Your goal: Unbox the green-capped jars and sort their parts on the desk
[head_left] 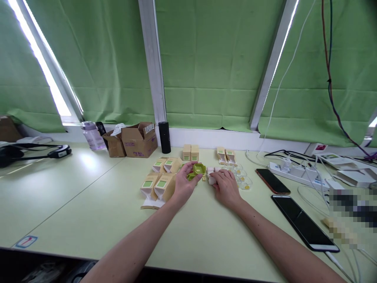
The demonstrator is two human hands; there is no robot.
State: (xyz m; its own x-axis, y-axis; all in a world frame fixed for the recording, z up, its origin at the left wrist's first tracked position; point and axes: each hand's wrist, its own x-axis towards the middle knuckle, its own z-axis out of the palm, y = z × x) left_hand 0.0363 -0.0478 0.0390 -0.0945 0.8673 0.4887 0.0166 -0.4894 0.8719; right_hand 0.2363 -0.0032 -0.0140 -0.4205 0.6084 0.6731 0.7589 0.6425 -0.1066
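Observation:
My left hand (187, 179) grips a small green plastic case (199, 169) with a hollow, lifted just over the table. Its fingers wrap round the case from the left. My right hand (226, 184) is closed at the fingertips on a small white piece (211, 180), whose kind I cannot make out. Right beside that hand lie clear plastic domes (244, 182) with yellow spots. A tiny yellowish piece (203, 178) sits between the hands. Left of my left hand stand several beige paper boxes (159, 184) with green labels, their flaps open.
Beige boxes (191, 152) and opened ones (226, 156) stand farther back. Behind are a cardboard box (140, 140), a black cylinder (164, 137) and a purple bottle (93, 135). On the right lie two phones (304, 222), a power strip (297, 175) and cables.

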